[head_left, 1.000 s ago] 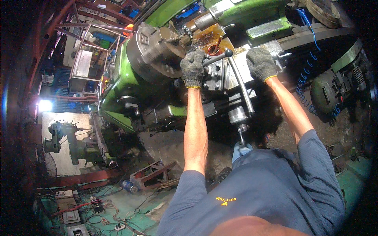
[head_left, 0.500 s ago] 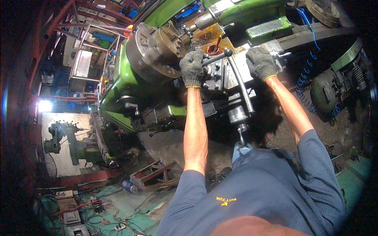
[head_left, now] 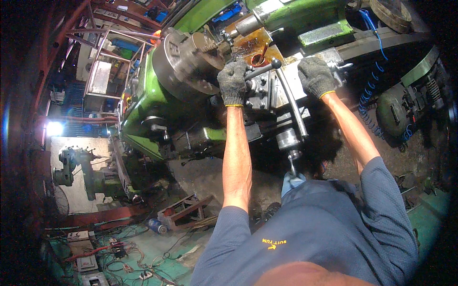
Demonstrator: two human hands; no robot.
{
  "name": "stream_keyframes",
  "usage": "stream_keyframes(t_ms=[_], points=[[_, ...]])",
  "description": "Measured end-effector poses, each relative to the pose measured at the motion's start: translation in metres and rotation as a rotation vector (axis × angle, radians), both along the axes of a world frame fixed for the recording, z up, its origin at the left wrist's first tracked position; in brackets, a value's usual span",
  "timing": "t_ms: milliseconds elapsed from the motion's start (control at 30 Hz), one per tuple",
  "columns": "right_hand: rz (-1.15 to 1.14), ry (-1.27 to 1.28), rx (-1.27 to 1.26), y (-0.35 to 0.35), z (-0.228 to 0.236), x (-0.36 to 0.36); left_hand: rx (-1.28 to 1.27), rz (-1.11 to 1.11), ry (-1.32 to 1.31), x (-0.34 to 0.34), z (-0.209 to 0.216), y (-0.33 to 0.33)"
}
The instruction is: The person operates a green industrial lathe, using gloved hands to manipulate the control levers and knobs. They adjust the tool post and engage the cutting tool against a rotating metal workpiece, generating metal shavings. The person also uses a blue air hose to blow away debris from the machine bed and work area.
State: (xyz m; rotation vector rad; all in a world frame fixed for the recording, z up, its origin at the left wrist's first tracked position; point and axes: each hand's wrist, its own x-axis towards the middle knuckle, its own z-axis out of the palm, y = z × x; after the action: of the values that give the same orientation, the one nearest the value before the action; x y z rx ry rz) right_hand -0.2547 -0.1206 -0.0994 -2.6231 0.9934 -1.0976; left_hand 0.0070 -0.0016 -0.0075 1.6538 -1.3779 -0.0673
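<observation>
While the round steel chuck (head_left: 188,64) is sitting idle at the left, the gloved left hand (head_left: 233,82) is clasping the tool-post lever (head_left: 260,70) and the right hand (head_left: 316,76) is resting closed on the slide, apparently mid-clamping, so firm, steady turning seems needed.

Single view, head-worn fisheye, looking steeply down and forward from above the person's own chest. Blue shirt fills the lower edge; both forearms run up from there toward the picture's upper middle. Left hand (head_left: 233,81) and right hand (head_left: 316,76), both gloved, sit near the top centre, at arm's length from the lens. The green lathe (head_left: 143,119) crosses the upper half on a slant, its straight edges bowed by the lens. Workshop floor (head_left: 143,248) lies far below at lower left, seen past the left elbow. Dark vignette rings the frame. No second view shares the scene.
</observation>
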Motion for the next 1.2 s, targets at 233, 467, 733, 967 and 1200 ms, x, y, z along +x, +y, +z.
stream_keyframes(t_ms=[233,467,733,967,1200], points=[[-0.003,-0.014,-0.011,-0.002,-0.002,0.000,-0.030,0.003,0.046,0.003,-0.002,-0.003],[0.001,-0.030,-0.014,-0.004,-0.004,0.000,-0.026,0.008,0.139,0.000,0.001,-0.004],[0.002,0.011,0.001,-0.003,-0.003,0.000,-0.011,0.018,0.222,-0.003,0.000,-0.001],[-0.006,0.028,0.017,-0.001,0.000,-0.001,-0.024,0.021,0.144,-0.003,0.004,0.000],[-0.021,0.044,0.029,0.000,0.000,0.001,0.001,0.009,0.038,-0.003,0.007,0.001]])
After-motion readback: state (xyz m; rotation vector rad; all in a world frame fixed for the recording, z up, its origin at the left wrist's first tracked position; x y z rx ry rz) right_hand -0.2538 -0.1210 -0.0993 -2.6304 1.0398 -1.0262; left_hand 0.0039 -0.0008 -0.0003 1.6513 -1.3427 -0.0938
